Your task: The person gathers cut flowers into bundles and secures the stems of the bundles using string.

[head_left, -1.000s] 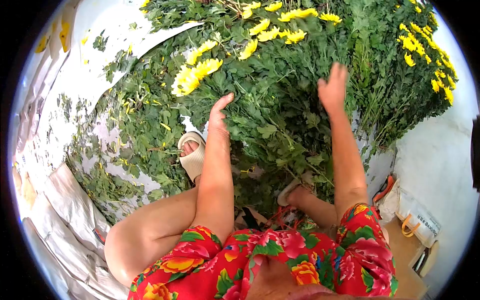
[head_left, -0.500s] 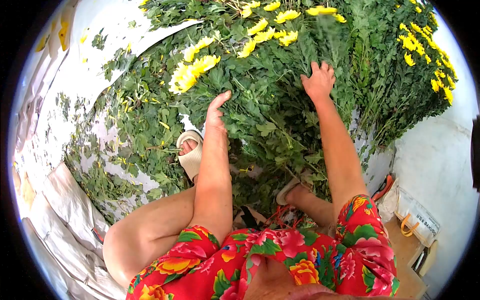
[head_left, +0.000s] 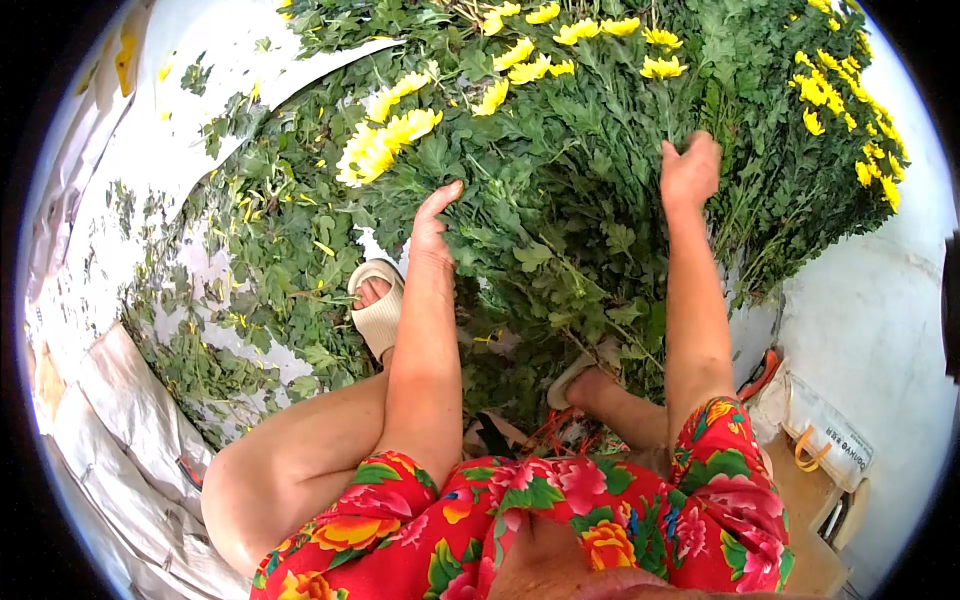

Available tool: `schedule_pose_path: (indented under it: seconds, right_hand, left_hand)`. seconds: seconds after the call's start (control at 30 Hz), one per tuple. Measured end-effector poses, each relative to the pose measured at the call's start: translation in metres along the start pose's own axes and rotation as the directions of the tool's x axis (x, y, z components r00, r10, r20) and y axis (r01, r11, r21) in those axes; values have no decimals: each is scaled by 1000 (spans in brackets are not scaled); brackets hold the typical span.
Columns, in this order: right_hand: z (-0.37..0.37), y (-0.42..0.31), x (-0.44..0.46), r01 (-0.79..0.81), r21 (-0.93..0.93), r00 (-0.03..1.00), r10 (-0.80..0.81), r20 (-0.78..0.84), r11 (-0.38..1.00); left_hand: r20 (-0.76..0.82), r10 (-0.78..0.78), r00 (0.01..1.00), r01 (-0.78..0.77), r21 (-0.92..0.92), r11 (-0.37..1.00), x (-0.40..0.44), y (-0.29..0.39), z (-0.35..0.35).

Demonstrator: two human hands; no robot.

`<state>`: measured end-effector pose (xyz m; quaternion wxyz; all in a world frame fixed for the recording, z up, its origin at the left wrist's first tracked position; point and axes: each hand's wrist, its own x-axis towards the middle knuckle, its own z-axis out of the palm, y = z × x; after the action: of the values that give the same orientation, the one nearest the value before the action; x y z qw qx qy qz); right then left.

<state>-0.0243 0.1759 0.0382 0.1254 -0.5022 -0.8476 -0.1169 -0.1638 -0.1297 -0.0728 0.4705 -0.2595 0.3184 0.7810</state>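
Both arms stretch forward, bare up to the sleeves and well apart from each other. The left arm (head_left: 420, 350) runs out nearly straight, and the left hand (head_left: 432, 224) is turned with its thumb (head_left: 445, 195) uppermost, angled inward toward the other side; its fingers are out of sight. The right arm (head_left: 697, 310) reaches a little farther, its wrist (head_left: 686, 208) close to straight. The right hand (head_left: 692, 178) has its fingers curled in, slightly blurred at the ends. The left knee (head_left: 235, 490) bends outward, with the left foot (head_left: 373, 291) set ahead of the right foot (head_left: 592, 388).
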Motion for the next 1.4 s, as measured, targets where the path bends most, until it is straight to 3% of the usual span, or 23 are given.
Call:
schedule_pose_path:
  seconds: [0.03,0.07,0.13,0.2,0.27,0.33,0.43,0.67,0.73,0.77,0.8,0.83,0.87,0.93,0.97,1.0,1.03,1.07,1.13,1.2,1.23,1.33,1.4]
  right_hand:
    - [-4,-12,2,-106,93,956,75,282,990]
    - [2,-20,0,-90,82,935,56,351,993]
    - [69,-11,-8,-418,430,858,192,477,801]
    - [74,-27,-23,-35,400,939,-107,326,916]
    - [85,-32,-41,133,253,890,-227,395,958]
    - [75,-42,-41,121,149,901,-171,398,982]
    - [32,-42,-7,-175,263,702,-67,709,949]
    - [-7,10,-15,-206,609,741,-284,608,766]
    - [-35,4,-11,-194,665,830,-240,503,722]
    - [-27,18,-2,-42,675,925,-227,306,737]
    - [-75,-6,-3,-170,700,968,-17,251,694]
    - [-99,-15,-1,-192,844,979,37,200,500]
    - [-79,-6,8,-117,826,976,219,-8,551]
    - [-107,-25,9,-1,735,943,-244,226,678]
    - [-115,-32,11,37,629,932,-253,258,776]
    - [-122,-30,22,38,731,951,-250,184,681]
    - [-140,-35,31,22,724,1000,-2,-28,690]
    - [-173,-47,34,15,918,990,126,-71,397]
    - [-209,-67,34,243,852,959,14,-282,463]
    - [-210,-80,29,114,747,953,-284,103,655]
    - [-211,-89,21,278,757,905,-425,-1,591]
    - [-231,-126,-11,204,845,891,-452,49,494]
    - [-195,-145,-35,389,681,858,-514,-22,620]
  left_hand:
    - [-1,9,1000,-9,9,1000,-2,0,2]
    - [-5,17,1000,-17,17,1000,-2,0,2]
    - [-10,13,1000,-13,18,1000,-1,0,0]
    - [-12,8,1000,-8,18,1000,2,0,-3]
    - [-80,-7,997,12,58,998,4,-2,-7]
    - [-59,4,998,-1,66,998,-5,2,2]
    - [-38,11,999,-8,77,997,-10,4,4]
    - [45,3,999,-8,99,995,-21,6,16]
    - [38,19,999,-21,48,999,-11,1,14]
    - [83,-4,997,-3,88,996,-2,-3,5]
    - [123,-27,992,11,126,992,2,-4,-2]
    - [99,-12,995,-4,154,988,-3,-4,4]
    - [71,-19,997,5,191,982,-2,-4,4]
    - [-53,-4,999,16,215,976,-5,-6,15]
    - [90,19,996,-38,214,976,-9,-4,18]
    - [55,63,997,-74,236,969,-29,3,36]
    - [58,90,994,-100,211,972,-24,2,37]
    - [53,109,993,-117,184,976,-20,-2,32]
    - [82,75,994,-87,160,983,-17,0,27]
    - [132,36,991,-56,153,987,-15,-2,26]
    - [122,45,991,-63,145,987,-14,-3,26]
    - [117,51,992,-64,110,992,-19,2,31]
    - [276,-12,961,0,41,999,-22,15,32]
